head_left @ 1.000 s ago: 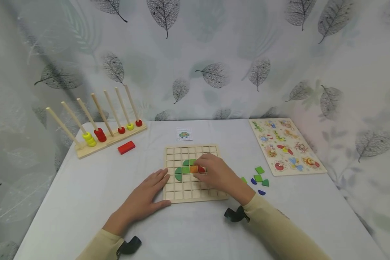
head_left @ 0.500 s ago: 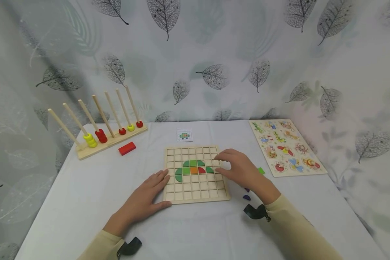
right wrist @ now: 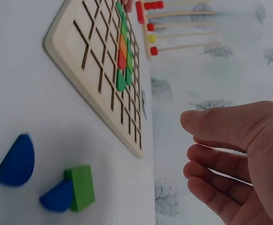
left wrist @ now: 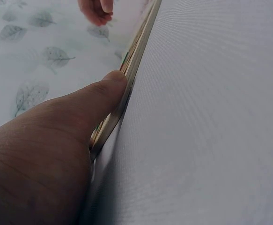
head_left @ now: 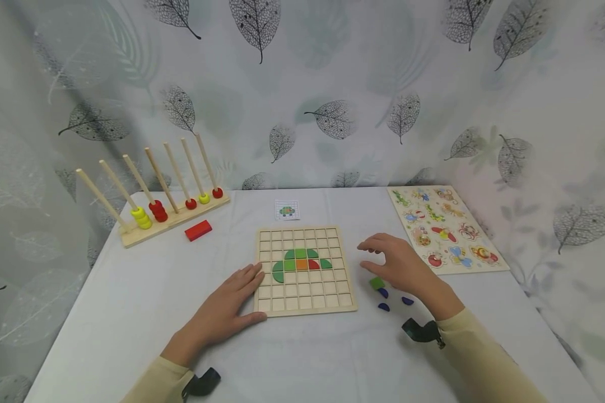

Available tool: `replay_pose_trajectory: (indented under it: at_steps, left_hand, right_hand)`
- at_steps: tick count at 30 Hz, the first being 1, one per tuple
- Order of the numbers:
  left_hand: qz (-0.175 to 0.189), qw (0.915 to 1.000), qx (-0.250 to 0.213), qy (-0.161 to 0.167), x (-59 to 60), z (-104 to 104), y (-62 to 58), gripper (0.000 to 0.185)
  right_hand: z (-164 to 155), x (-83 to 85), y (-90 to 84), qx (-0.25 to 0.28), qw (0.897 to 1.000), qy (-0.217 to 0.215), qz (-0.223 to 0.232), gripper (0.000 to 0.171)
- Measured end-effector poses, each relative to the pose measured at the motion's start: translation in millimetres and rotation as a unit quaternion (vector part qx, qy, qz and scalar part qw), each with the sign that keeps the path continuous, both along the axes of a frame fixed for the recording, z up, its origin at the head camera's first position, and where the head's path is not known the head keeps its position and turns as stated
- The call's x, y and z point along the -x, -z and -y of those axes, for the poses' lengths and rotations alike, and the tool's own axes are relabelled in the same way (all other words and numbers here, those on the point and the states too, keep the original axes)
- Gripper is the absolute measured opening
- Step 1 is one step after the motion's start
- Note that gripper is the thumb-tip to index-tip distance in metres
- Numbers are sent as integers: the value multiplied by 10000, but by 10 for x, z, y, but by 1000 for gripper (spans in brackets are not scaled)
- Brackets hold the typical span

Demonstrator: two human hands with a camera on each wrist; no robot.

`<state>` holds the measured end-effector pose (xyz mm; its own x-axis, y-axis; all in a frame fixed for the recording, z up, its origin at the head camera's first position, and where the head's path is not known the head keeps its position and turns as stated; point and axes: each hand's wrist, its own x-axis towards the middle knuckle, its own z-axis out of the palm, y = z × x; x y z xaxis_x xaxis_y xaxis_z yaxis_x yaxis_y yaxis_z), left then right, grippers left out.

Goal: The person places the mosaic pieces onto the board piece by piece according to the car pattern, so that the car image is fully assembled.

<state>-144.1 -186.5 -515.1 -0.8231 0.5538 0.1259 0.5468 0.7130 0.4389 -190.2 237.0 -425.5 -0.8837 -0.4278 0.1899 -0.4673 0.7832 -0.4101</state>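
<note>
A wooden grid board (head_left: 305, 302) lies mid-table with green, orange and red tiles (head_left: 301, 261) set in its middle rows. My left hand (head_left: 232, 302) rests flat on the table, fingers straight, its thumb (left wrist: 109, 89) against the board's left edge (left wrist: 127, 93). My right hand (head_left: 398, 263) hovers right of the board, fingers relaxed and holding nothing. Under it lie a green square tile (head_left: 376, 283) (right wrist: 82, 186) and blue curved pieces (head_left: 383, 306) (right wrist: 15, 160). The board (right wrist: 94, 79) shows in the right wrist view too.
A wooden peg rack with yellow and red rings (head_left: 156, 210) stands at the back left, a red block (head_left: 198, 230) beside it. A small picture card (head_left: 287, 210) lies behind the board. An animal puzzle board (head_left: 443, 226) sits at the right.
My right hand has lifted off the board's tiles and moved right, over the loose pieces. A green quarter tile now shows at the row's right end. The left hand has stayed put.
</note>
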Motion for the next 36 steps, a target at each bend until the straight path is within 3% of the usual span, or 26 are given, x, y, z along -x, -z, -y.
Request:
replay_pose_trajectory:
  at_steps: [19,25,36]
  left_hand:
    - [-8,10000,81,-4,16,-13,-32,94]
    - [12,10000,58,-15,14,-8,-17,95]
    - [-23,10000,29,-22,8,4,10,95]
  right_hand:
    - [-394,-77,187,-389,9977,65,549,20]
    - [-426,-87,287,-435,9940,-66,1002,19]
    - [-394,-68,347,-630,9910,-54,1179,22]
